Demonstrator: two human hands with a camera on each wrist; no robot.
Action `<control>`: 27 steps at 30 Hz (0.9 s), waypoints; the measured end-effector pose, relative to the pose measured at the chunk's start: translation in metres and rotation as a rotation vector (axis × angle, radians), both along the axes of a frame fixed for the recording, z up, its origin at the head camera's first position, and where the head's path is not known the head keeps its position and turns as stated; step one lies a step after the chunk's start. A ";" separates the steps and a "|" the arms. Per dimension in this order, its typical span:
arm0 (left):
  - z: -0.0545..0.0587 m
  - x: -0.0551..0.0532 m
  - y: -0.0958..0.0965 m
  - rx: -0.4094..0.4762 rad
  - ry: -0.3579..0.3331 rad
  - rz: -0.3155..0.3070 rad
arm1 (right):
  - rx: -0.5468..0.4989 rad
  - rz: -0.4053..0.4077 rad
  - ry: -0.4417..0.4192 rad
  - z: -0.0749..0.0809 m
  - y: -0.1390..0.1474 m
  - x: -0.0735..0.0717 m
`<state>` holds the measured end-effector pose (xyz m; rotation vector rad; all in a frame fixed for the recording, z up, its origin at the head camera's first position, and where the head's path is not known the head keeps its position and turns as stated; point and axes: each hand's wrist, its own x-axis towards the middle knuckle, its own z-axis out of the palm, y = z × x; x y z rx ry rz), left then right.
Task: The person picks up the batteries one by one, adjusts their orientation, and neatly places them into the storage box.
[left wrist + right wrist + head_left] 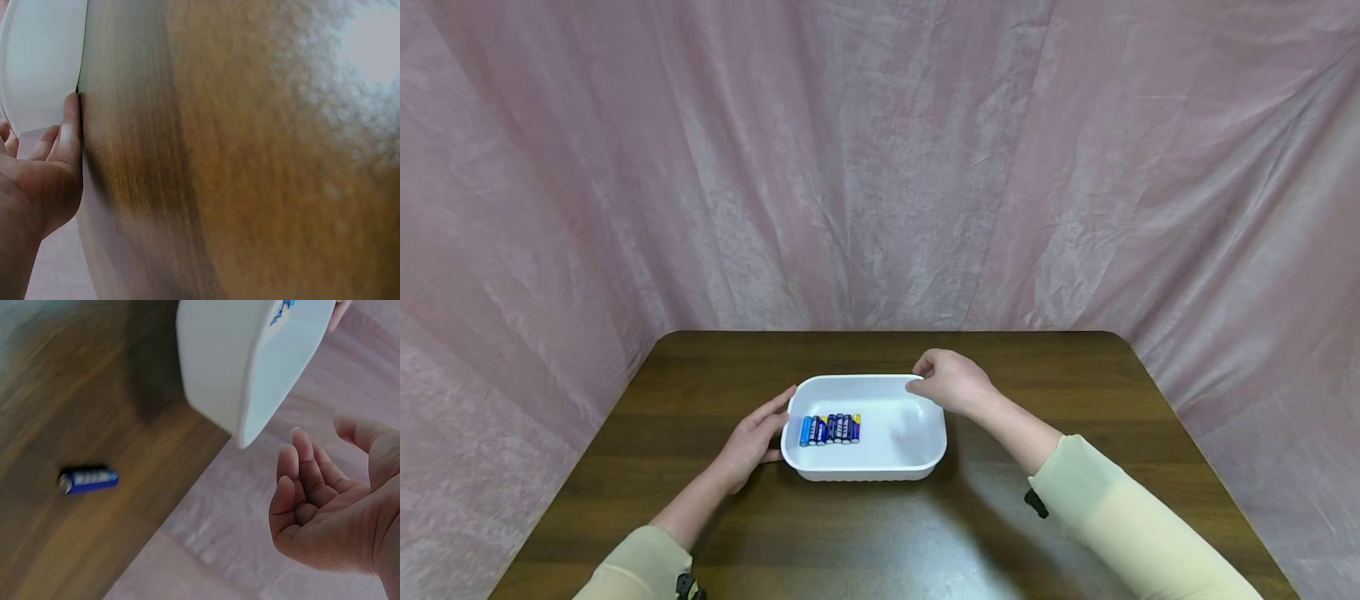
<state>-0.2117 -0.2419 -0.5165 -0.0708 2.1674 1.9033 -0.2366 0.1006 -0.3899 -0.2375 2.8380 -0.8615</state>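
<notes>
A white plastic tray [887, 442] stands at the middle of the wooden table. Inside it, toward the left, several blue and yellow batteries [831, 429] lie side by side in a row. My left hand [747, 448] rests against the tray's left end, and in the left wrist view its extended fingers [72, 125] touch the tray wall. Above the tray's back right corner hovers my right hand [951, 383], its thumb apart from the loosely bent fingers and nothing between them. One loose blue battery [89, 479] lies on the table outside the tray; the head view does not show it.
The dark brown table [820, 542] has rounded back corners. Pink fabric [880, 167] hangs behind it and on both sides. Bright light reflects off the tabletop in the left wrist view.
</notes>
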 end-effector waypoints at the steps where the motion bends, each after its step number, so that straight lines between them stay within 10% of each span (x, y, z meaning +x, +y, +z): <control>1: 0.000 0.000 0.000 -0.003 -0.002 -0.001 | -0.003 0.001 -0.002 0.000 0.004 0.000; 27: 0.001 -0.001 -0.003 -0.008 0.018 0.003 | 0.125 -0.067 0.025 -0.028 0.094 0.004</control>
